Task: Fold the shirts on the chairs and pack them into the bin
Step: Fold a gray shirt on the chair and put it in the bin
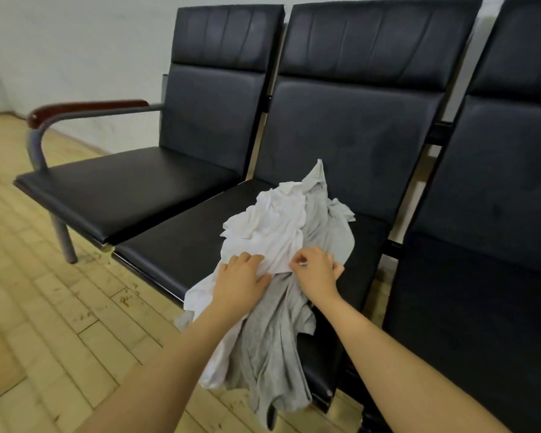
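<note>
A crumpled white shirt (272, 226) lies on top of a grey shirt (269, 354) on the middle black chair seat (175, 242). The grey shirt hangs over the seat's front edge toward the floor. My left hand (241, 279) rests on the white shirt's lower edge, its fingertips curling into the cloth. My right hand (316, 267) pinches the white fabric beside it, fingers curled. No bin is in view.
Three black padded chairs stand in a row against a white wall. The left seat (122, 189) has a wooden armrest (85, 109) on a metal frame. The right chair (497, 245) is beside my right arm. Light wooden floor (44, 323) lies in front.
</note>
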`<move>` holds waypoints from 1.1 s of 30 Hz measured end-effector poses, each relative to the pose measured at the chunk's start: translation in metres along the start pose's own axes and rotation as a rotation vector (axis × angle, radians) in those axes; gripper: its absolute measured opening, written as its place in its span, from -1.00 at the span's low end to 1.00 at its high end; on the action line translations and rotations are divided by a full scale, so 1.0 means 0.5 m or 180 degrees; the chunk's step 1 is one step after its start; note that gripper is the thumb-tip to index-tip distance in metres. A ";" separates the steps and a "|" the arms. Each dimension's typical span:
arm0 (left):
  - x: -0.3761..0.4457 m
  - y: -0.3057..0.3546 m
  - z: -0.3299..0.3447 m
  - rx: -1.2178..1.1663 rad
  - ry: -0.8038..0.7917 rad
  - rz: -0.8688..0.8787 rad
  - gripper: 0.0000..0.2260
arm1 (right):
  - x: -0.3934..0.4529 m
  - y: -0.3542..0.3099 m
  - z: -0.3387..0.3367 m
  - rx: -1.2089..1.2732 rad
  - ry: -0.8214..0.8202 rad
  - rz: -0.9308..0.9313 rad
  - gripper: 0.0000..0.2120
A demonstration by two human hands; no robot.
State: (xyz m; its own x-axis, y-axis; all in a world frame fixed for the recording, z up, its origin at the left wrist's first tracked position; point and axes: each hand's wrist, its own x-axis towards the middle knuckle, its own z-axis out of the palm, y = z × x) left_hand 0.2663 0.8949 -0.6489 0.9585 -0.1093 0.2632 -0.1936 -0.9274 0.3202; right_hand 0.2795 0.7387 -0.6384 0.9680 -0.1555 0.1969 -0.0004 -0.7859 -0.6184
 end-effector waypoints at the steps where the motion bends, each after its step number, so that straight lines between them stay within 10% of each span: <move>1: 0.000 -0.002 0.001 -0.0057 0.0050 0.0039 -0.62 | -0.002 0.005 -0.004 0.0031 0.0050 -0.0065 -0.93; 7: -0.012 0.002 -0.001 -0.0480 0.0292 0.0646 -0.59 | -0.030 0.047 -0.039 -0.0196 -0.0104 0.0262 -0.61; 21: -0.053 0.087 -0.015 -0.0707 0.0125 0.0929 -0.36 | -0.074 0.085 -0.152 0.0511 0.0995 -0.0037 -0.83; 33: -0.083 0.178 0.050 -0.0465 -0.0311 0.1065 -0.56 | -0.148 0.229 -0.255 0.0172 0.0689 -0.0095 -0.77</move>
State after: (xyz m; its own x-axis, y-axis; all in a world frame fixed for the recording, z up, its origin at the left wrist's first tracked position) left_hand 0.2146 0.8077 -0.6542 0.8512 -0.4379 0.2894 -0.5206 -0.7744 0.3595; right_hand 0.1760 0.5839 -0.6271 0.8909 -0.2621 0.3709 0.0464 -0.7598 -0.6485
